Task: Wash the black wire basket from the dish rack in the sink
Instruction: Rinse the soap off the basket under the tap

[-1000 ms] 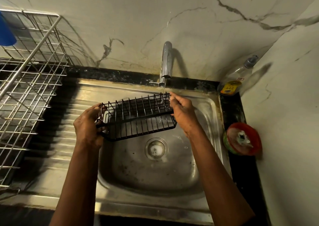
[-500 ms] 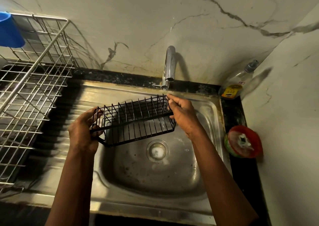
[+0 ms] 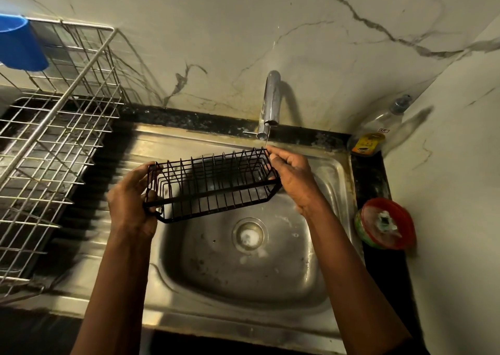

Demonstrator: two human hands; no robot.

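A dim kitchen corner: a veined marble wall [image 3: 216, 29] rises behind a stainless steel sink [image 3: 334, 177], with a chrome faucet [image 3: 271, 97] at the back and a silver dish rack [image 3: 54, 127] on the drainboard at left. The black wire basket [image 3: 213, 189] is a narrow rectangular cage of thin bars, held above the basin by 2 hands. Its long axis runs left to right, the right end higher and under the faucet's thin trickle. The left hand [image 3: 130, 205] grips the left end; the right hand [image 3: 295, 178] grips the right end.
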